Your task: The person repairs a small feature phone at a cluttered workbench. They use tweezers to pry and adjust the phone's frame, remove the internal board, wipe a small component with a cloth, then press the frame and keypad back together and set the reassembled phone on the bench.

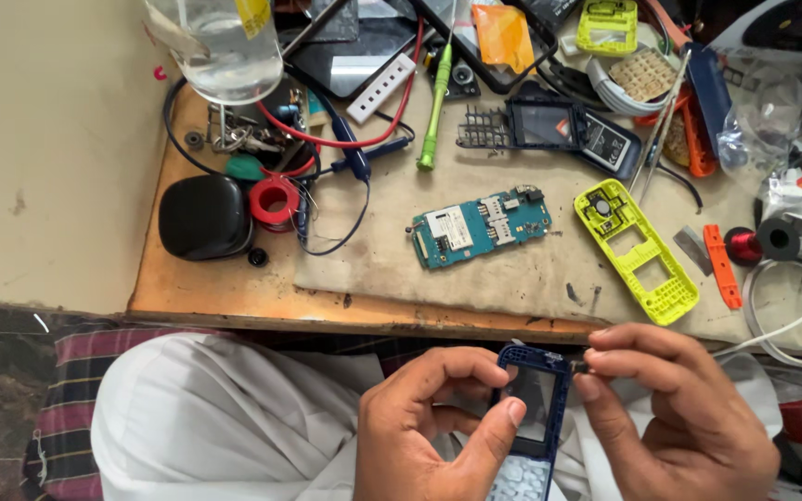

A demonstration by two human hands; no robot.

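here, going from the left: a black rounded case [203, 217] sits on the wooden bench [234, 292], with a red spool [274, 200] just beside it and a clear plastic bottle [215, 46] above. a green screwdriver [434, 107] lies near the middle, its long axis running up and away. below it a teal circuit board [480, 225] rests flat on the grey mat [512, 269], and a yellow-green phone frame [636, 249] lies to its right, tilted diagonally. an orange pry tool [721, 266] sits further right.

below the bench edge, over the lap, the left hand [429, 431] grasps a dark blue phone front housing [533, 417] from its left side, thumb over the screen window and fingers curled behind. the housing's long axis runs near upright in view, top end toward the bench, keypad end toward the body. the right hand [689, 408] is clenched in a pinch at the housing's top right corner, fingertips [596, 357] touching it; whether a small part sits in that pinch i cannot tell. the right hand is the nearer one to that top edge; the left holds the middle.
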